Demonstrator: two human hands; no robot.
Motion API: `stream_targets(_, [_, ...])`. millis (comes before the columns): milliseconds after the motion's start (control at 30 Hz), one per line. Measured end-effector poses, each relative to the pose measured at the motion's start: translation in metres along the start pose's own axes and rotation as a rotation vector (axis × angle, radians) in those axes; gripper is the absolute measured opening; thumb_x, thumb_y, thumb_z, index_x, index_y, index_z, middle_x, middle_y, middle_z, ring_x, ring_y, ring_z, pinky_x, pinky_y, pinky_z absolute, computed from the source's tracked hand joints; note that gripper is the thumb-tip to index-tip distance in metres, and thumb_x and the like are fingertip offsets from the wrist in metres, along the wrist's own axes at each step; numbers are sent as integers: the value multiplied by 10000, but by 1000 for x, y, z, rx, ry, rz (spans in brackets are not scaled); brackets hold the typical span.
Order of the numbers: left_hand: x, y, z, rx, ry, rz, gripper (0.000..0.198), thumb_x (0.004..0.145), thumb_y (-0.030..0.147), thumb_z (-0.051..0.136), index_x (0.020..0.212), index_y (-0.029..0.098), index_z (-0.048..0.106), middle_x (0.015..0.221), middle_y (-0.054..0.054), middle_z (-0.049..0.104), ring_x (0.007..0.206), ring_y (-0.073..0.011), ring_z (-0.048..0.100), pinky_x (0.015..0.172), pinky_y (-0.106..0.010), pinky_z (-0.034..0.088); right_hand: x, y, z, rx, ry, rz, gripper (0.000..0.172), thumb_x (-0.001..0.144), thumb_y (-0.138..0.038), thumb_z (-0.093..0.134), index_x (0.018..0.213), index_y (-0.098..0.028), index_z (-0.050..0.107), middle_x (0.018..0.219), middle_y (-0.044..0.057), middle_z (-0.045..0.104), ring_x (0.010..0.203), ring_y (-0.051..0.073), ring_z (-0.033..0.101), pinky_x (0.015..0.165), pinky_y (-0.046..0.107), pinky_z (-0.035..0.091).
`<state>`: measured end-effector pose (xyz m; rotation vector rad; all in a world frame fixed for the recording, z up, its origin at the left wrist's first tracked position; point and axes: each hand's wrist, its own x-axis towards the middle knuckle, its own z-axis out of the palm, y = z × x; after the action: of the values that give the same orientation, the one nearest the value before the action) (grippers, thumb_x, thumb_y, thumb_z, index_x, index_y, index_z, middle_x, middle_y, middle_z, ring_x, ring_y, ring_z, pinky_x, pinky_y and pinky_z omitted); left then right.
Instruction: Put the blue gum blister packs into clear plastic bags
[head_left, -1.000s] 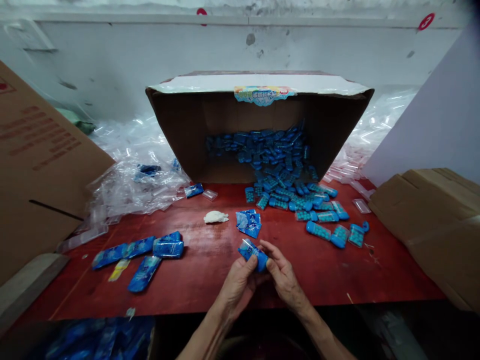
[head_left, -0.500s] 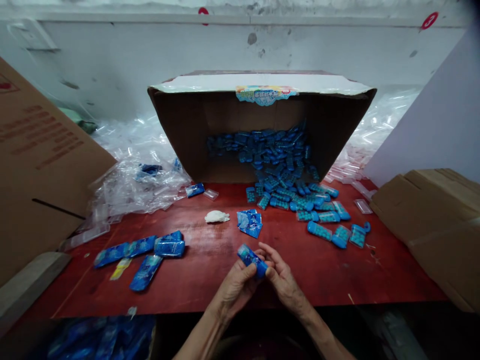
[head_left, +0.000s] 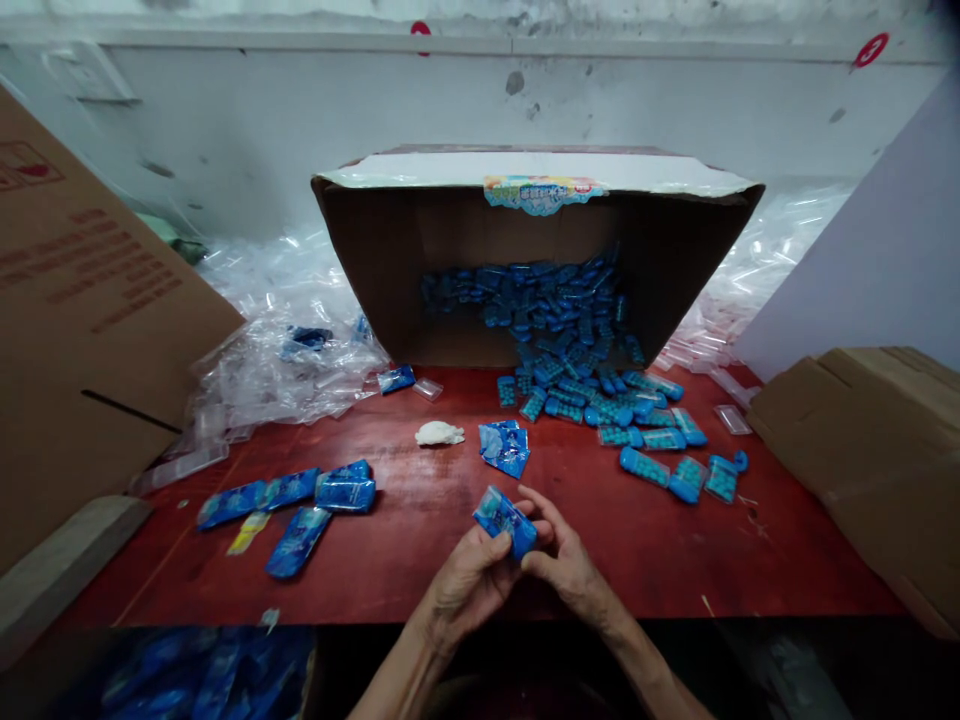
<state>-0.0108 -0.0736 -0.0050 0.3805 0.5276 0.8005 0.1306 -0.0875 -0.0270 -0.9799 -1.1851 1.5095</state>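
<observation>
A blue wrapped packet (head_left: 504,518) is held over the front of the red table. My left hand (head_left: 474,580) grips its lower side, thumb on top. On the packet's right side are the curled fingers of my right hand (head_left: 564,560), its thumb at the lower end. Just beyond lie flat blue wrappers (head_left: 505,447) and a white crumpled piece (head_left: 439,433). Several filled blue packets (head_left: 298,543) rest at the left beside a yellow piece (head_left: 247,533). Blue-capped containers with turquoise beads (head_left: 643,467) lie at the right.
An open cardboard box (head_left: 360,270) on its side spills more containers onto the red table (head_left: 420,560). Clear plastic cases (head_left: 262,350) are heaped at the left. Cartons flank both sides (head_left: 97,300), (head_left: 862,440). Below the front edge sit blue packets (head_left: 210,675).
The packet has turned a little in my hands, and my right thumb has shifted down along its lower end. The whole view has moved slightly.
</observation>
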Motion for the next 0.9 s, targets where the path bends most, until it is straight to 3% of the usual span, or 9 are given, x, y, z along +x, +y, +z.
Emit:
stream_targets(100, [0, 0, 3, 20, 56, 29, 308, 703, 161, 587, 1009, 126, 566, 908, -95, 661, 919, -182, 582, 860, -277, 387, 1, 2, 5, -87, 84, -11, 544, 693, -262, 615, 1196, -240, 408, 1174, 41, 500, 1054, 212, 472, 932, 365, 333])
stream_targets(233, [-3, 0, 0, 73, 144, 57, 251, 680, 184, 613, 922, 118, 594, 806, -88, 675, 806, -181, 613, 794, -287, 423, 1, 3, 13, -153, 73, -8, 519, 684, -203, 607, 1171, -239, 433, 1143, 28, 522, 1046, 207, 475, 921, 343, 344])
stream_targets(367, [-15, 15, -12, 151, 186, 58, 345, 647, 213, 634, 975, 127, 567, 808, -94, 669, 827, -221, 604, 790, -353, 428, 11, -11, 7, -288, -133, 14, 515, 675, -200, 616, 1162, -250, 453, 1057, 14, 563, 953, 191, 522, 829, 307, 409])
stream_targets(433, [-25, 33, -22, 275, 351, 157, 358, 627, 254, 643, 957, 137, 565, 815, -80, 664, 854, -239, 592, 815, -383, 413, 25, -18, -2, -478, -165, -47, 367, 713, -225, 584, 1076, -238, 531, 959, 16, 583, 862, 175, 539, 777, 292, 420])
stream_targets(533, [-42, 68, -40, 730, 778, 336, 341, 647, 340, 598, 923, 141, 573, 855, -78, 646, 946, -281, 545, 876, -420, 361, 54, -19, -16, -849, 44, -175, 218, 775, -250, 515, 981, -215, 578, 887, 36, 571, 813, 171, 521, 747, 289, 397])
stream_targets(633, [-57, 94, -58, 1336, 1205, 446, 471, 680, 375, 534, 1084, 135, 510, 1043, -142, 579, 1084, -358, 428, 897, -504, 297, 79, -7, -21, -1233, 231, -154, 157, 781, -257, 513, 908, -222, 598, 876, 56, 568, 834, 201, 495, 723, 309, 362])
stream_targets(733, [-63, 96, -65, 1754, 1416, 631, 562, 727, 366, 468, 1204, 76, 398, 1251, -225, 400, 1210, -393, 232, 926, -563, 205, 91, 7, -18, -1401, 311, -120, 127, 804, -227, 479, 806, -224, 606, 833, 62, 573, 822, 207, 480, 706, 312, 326])
stream_targets(800, [-58, 86, -61, 1814, 1392, 760, 529, 741, 340, 457, 1196, 73, 411, 1295, -219, 348, 1233, -367, 199, 960, -534, 178, 93, 12, -17, -1411, 323, -129, 170, 824, -195, 441, 775, -214, 602, 812, 65, 575, 809, 201, 475, 699, 307, 310])
stream_targets(900, [-37, 62, -46, 1547, 1107, 763, 413, 735, 318, 482, 1103, 134, 503, 1163, -161, 509, 1086, -284, 442, 916, -418, 323, 91, 11, -17, -1428, 325, -147, 202, 837, -187, 420, 758, -207, 605, 789, 62, 577, 792, 194, 474, 684, 297, 297])
